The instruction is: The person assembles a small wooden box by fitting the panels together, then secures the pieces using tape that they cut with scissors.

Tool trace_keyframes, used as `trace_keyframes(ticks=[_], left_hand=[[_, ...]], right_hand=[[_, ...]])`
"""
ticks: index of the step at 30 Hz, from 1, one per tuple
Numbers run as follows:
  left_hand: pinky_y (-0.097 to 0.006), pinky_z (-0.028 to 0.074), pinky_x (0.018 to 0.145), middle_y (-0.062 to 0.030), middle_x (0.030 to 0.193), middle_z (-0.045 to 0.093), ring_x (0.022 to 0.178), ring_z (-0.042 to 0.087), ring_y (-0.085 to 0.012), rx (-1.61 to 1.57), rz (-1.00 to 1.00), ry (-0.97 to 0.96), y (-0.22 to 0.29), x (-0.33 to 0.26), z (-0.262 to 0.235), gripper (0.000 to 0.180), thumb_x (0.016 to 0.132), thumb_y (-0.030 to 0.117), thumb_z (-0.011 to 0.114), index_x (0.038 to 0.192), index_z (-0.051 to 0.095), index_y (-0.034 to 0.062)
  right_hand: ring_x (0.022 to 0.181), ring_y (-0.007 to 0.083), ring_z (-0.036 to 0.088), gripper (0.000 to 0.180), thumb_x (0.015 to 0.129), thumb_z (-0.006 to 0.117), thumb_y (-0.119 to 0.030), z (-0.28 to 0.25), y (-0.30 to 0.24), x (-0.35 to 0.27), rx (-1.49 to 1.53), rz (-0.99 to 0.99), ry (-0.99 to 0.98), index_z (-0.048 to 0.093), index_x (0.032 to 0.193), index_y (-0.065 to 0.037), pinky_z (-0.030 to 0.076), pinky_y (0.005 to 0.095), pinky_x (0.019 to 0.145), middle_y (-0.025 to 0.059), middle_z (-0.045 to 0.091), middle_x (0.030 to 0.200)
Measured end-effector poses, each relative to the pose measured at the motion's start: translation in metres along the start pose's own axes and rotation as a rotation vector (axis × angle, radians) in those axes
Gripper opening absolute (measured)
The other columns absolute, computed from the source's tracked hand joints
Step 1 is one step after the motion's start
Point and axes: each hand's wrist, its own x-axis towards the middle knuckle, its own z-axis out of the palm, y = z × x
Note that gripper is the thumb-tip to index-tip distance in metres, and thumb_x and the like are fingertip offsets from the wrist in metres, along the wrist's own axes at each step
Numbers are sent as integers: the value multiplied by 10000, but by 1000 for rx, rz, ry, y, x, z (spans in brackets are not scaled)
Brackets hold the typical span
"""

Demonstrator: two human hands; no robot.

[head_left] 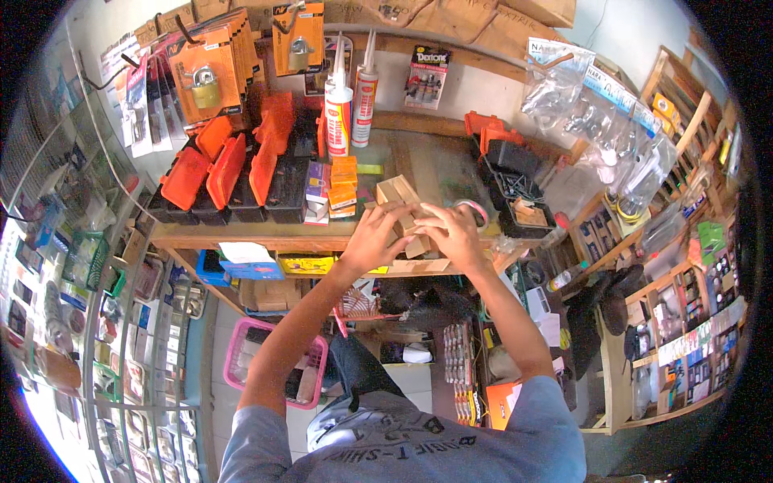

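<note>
A small brown cardboard box (395, 190) stands at the front of the wooden shelf (241, 234), its flaps toward me. On its left side, my left hand (375, 237) has bent fingers and thumb closed on the box's edge. Opposite it, my right hand (453, 237) grips the flaps at the right, fingertips pressed together. Both sets of fingers partly hide the box's opening, so its contents cannot be seen. Just behind my right hand lies a roll of tape (473, 211). Small orange boxes (343, 183) are stacked left of the cardboard box.
Two sealant tubes (338, 117) stand at the back. Black bins with orange lids (226, 173) line the left; another black bin (523, 211) holds screws at right. Padlocks on cards (205, 87) hang above. A pink basket (233, 362) sits on the floor, near a glass cabinet (121, 322).
</note>
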Motion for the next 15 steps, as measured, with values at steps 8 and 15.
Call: trace_keyframes(ticks=[8,15], left_hand=[[-464,429,1041,-159,1334,579,1230,533,-355,-7,36,0,-5,-1,4,655,821,238,813,1363,487,67],[-449,427,1016,-144,1304,587,1221,534,-337,-29,17,27,-4,-4,3,603,838,227,783,1365,518,103]], right_hand=[[781,171,595,509,801,811,-143,-3,4,9,152,126,-75,657,1286,-129,442,312,809,-36,785,944],[755,192,629,204,771,816,-135,3,-2,0,-17,-5,49,694,935,-136,455,378,751,-35,746,891]])
